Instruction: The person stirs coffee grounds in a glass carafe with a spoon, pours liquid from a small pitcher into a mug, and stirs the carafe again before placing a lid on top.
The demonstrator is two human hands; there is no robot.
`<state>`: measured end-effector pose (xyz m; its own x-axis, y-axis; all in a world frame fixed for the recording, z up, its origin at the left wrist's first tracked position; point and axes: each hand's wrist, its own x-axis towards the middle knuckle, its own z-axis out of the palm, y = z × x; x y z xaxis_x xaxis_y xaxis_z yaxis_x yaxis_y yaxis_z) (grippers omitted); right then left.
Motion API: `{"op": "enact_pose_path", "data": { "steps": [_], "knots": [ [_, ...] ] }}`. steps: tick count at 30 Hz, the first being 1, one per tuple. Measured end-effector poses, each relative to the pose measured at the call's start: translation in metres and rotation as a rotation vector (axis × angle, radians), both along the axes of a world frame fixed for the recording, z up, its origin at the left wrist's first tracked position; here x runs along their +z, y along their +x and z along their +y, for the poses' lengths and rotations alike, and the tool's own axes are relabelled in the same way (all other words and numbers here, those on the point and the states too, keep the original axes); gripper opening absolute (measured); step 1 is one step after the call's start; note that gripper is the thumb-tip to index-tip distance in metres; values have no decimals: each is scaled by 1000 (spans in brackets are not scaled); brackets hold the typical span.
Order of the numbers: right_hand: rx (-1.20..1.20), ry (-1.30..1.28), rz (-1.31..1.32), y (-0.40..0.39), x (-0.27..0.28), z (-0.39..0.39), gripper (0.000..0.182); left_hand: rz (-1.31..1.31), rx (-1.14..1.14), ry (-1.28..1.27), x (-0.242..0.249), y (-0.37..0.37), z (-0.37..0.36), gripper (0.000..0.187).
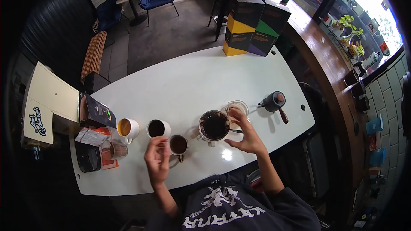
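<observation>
My right hand (247, 136) is open, thumb and fingers apart, close to the right side of a coffee dripper (201, 125). Dark, wet-looking coffee grounds (215, 126) fill the dripper. Behind that hand is a clear glass vessel (238, 106), partly hidden, and a spoon (236, 131) shows between hand and dripper. My left hand (157, 160) is raised beside two cups, its fingers loosely bent with nothing visible in them. One is a cup of brown liquid (178, 144); the other, a white cup of dark coffee (157, 128), is partly behind my fingertips.
A white mug (128, 129) stands left, near a glass cup (114, 149), a foil pouch (93, 136) and a black tray (88, 158). A dark kettle with a wooden handle (274, 102) stands right. Stacked boxes (257, 25) occupy the far table edge (197, 62).
</observation>
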<state>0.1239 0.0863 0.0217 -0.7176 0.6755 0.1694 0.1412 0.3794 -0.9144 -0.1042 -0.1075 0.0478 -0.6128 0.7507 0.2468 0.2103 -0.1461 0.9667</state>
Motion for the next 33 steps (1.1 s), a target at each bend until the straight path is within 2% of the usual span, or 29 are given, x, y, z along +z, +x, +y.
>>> {"op": "enact_pose_path", "data": {
  "steps": [3,9,15,20,28,33],
  "knots": [
    [25,-99,27,-13,-6,-8,106,-83,-125,-83,-5,17,10,18],
    [-41,-31,14,-26,-11,-13,111,-201,-241,-112,-16,48,20,31],
    [-84,90,48,-34,-17,-15,110,-234,-263,-102,-25,60,24,43],
    [-101,-13,123,-36,-18,-14,107,-248,-258,-72,-25,60,25,50],
    [-149,-9,91,-28,15,-2,107,-269,-276,-63,-30,66,24,39],
    [-192,83,215,-19,31,21,107,-291,-320,-152,-33,69,26,33]
  ]
}}
